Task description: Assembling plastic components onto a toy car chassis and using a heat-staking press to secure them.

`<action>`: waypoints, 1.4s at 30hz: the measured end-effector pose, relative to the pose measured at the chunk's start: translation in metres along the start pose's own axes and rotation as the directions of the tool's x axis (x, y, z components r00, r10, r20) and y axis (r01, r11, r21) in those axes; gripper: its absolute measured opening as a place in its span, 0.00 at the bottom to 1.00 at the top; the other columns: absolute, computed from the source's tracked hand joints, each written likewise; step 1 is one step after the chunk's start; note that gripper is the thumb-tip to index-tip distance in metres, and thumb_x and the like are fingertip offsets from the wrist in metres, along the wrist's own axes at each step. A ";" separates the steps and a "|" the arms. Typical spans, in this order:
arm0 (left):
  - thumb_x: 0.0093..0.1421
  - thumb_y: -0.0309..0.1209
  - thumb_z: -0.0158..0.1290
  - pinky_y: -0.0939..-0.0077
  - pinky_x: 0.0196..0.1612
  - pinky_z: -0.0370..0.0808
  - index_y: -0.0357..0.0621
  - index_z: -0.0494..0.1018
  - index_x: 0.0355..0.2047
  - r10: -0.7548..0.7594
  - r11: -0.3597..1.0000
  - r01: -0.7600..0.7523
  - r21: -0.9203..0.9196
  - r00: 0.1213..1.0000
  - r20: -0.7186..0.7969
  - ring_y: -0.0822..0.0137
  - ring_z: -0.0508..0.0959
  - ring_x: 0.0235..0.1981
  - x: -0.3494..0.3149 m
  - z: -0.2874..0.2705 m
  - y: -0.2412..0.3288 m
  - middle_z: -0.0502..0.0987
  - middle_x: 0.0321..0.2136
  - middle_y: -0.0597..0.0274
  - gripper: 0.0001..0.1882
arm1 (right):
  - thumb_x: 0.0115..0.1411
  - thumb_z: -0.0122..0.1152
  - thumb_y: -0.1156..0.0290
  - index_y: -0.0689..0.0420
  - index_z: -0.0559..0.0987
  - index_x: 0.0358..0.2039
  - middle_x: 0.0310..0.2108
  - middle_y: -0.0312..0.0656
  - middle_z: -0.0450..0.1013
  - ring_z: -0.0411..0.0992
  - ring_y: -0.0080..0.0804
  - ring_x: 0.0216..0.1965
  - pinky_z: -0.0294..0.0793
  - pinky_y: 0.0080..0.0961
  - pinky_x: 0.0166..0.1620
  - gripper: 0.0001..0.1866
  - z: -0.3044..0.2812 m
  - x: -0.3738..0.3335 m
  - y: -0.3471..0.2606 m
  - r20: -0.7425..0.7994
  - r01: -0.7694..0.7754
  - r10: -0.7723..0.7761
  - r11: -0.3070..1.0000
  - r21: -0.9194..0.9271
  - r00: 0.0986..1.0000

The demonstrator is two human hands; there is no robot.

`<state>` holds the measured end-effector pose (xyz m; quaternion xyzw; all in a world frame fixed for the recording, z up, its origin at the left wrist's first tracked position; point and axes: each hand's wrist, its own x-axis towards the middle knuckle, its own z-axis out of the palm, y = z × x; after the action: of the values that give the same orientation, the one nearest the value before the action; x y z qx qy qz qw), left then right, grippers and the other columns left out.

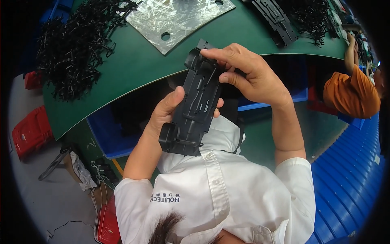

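A long black moulded plastic housing [196, 103] is held tilted in front of my chest, just off the near edge of the green table. My left hand [165, 107] wraps around its middle from beneath, with the thumb on the left edge and fingertips showing at the right edge. At the upper end of the housing, my right hand [248, 73] has its index finger on the top and its thumb near the right side. Whether a small part sits between those right fingers cannot be made out.
On the green table [134, 67] lie a heap of small black plastic parts [75, 49], a metal plate with holes [174, 24] and another black housing [276, 22]. Blue bins [107, 134] stand under the table. A person in an orange sleeve [351, 93] works at the right.
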<state>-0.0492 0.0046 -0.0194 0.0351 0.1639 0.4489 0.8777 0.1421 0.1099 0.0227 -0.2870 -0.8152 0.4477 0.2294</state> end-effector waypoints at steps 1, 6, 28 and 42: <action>0.54 0.52 0.53 0.70 0.40 0.78 0.31 0.61 0.53 -0.009 1.000 0.009 -0.010 1.000 0.000 0.54 0.77 0.41 0.000 0.000 0.000 0.72 0.43 0.39 0.38 | 0.49 0.59 0.83 0.45 0.73 0.51 0.28 0.39 0.66 0.67 0.32 0.33 0.69 0.25 0.38 0.28 0.000 -0.001 0.000 -0.009 -0.004 0.004 1.000 0.013 1.000; 0.54 0.52 0.53 0.70 0.41 0.78 0.30 0.61 0.53 0.013 1.000 -0.013 0.003 1.000 -0.010 0.54 0.78 0.40 0.000 0.004 0.002 0.72 0.42 0.39 0.38 | 0.48 0.58 0.83 0.52 0.71 0.53 0.34 0.39 0.68 0.66 0.29 0.33 0.69 0.21 0.38 0.28 0.000 -0.001 -0.001 0.007 0.006 -0.005 0.999 -0.032 1.000; 0.59 0.50 0.47 0.76 0.35 0.79 0.32 0.65 0.49 -0.027 0.999 0.024 -0.028 0.992 -0.123 0.60 0.80 0.34 -0.012 0.027 0.011 0.76 0.36 0.45 0.31 | 0.41 0.59 0.86 0.60 0.78 0.37 0.32 0.42 0.72 0.72 0.25 0.29 0.72 0.18 0.32 0.18 -0.007 -0.001 0.005 -0.017 0.314 -0.317 0.944 -0.106 0.948; 0.60 0.50 0.46 0.79 0.34 0.79 0.33 0.67 0.47 -0.024 0.997 0.036 0.070 0.987 -0.159 0.64 0.80 0.33 -0.012 0.029 0.013 0.76 0.34 0.48 0.29 | 0.40 0.63 0.83 0.58 0.78 0.30 0.33 0.42 0.72 0.72 0.31 0.26 0.71 0.21 0.28 0.13 0.001 -0.008 0.009 -0.014 0.287 -0.296 0.934 -0.213 0.955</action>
<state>-0.0567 0.0047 0.0139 0.0289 0.2496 0.4306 0.8668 0.1495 0.1080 0.0131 -0.1957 -0.8856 0.3139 0.2807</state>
